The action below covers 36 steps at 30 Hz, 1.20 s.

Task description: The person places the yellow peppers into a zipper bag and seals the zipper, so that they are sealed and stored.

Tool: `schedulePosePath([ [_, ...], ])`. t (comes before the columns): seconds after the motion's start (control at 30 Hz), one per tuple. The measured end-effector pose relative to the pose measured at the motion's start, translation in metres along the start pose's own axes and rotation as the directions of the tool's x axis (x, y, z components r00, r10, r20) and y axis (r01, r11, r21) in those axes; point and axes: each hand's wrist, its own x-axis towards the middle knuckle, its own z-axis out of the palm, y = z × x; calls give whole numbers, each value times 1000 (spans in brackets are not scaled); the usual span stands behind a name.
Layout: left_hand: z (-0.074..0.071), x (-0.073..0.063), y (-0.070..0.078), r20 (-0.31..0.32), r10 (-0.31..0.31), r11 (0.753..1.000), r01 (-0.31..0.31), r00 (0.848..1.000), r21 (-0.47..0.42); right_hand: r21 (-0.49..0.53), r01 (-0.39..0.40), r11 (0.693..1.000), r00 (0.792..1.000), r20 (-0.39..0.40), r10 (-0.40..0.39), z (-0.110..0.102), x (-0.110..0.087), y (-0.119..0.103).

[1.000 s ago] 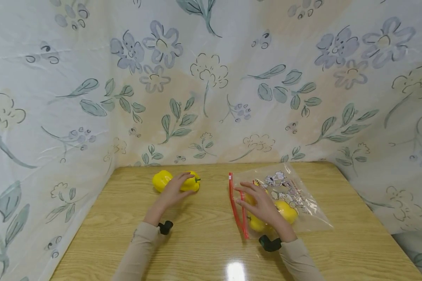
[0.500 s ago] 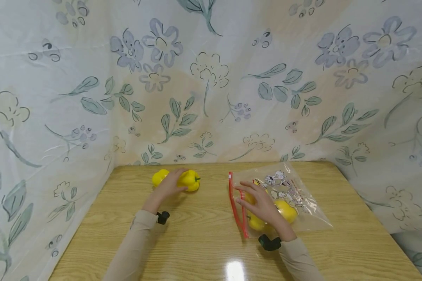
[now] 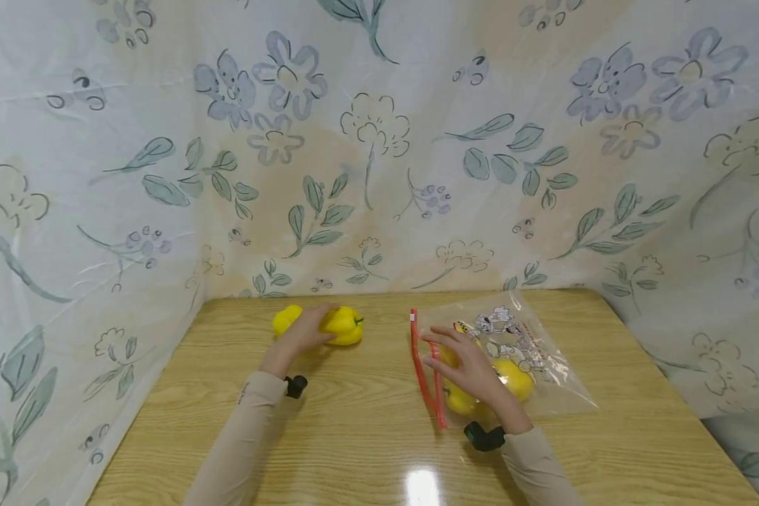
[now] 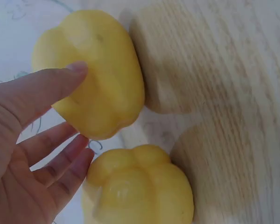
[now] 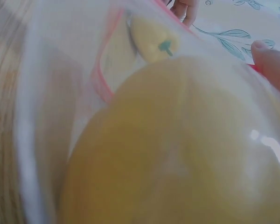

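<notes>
Two yellow bell peppers lie at the back left. My left hand (image 3: pixel 299 336) reaches over them and holds the right-hand pepper (image 3: pixel 346 328), the one with a green stem. In the left wrist view the thumb presses on that pepper (image 4: pixel 102 79), while other fingers curl beside the second pepper (image 4: pixel 140 191). At the right lies a clear zip bag (image 3: pixel 559 383) with cartoon print and a red zip edge. My right hand (image 3: pixel 468 365) grips its mouth by the upper red edge (image 3: pixel 438 386), keeping it parted. Yellow peppers (image 3: pixel 514 379) sit inside the bag, partly hidden by the hand.
Everything rests on a wooden table (image 3: pixel 367 422). A floral cloth (image 3: pixel 379 140) hangs behind it and along both sides. Each wrist carries a small black camera mount.
My left hand has shifted slightly left over the peppers and its fingers have settled on the right-hand one. The right hand and the bag stay as they were.
</notes>
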Motion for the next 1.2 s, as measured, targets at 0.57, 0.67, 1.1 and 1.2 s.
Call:
schedulePosePath([
  [0.57, 24, -11, 13, -110, -13, 993, 0, 994, -114, 4, 38, 999, 999, -26, -38, 3, 1, 1],
  [0.67, 28, -12, 16, -124, -15, 992, -1, 992, -130, 7, 38, 999, 999, -27, -37, 3, 0, 1],
  [1.1, 45, -20, 32, -140, 93, 968, -122, 986, -219, 12, 1, 1000, 1000, -4, 0, 1, 0, 0],
  [1.2, 50, -22, 36, -130, 92, 967, -120, 987, -224, 9, -12, 1000, 1000, -1, 12, 1, 0, -1],
])
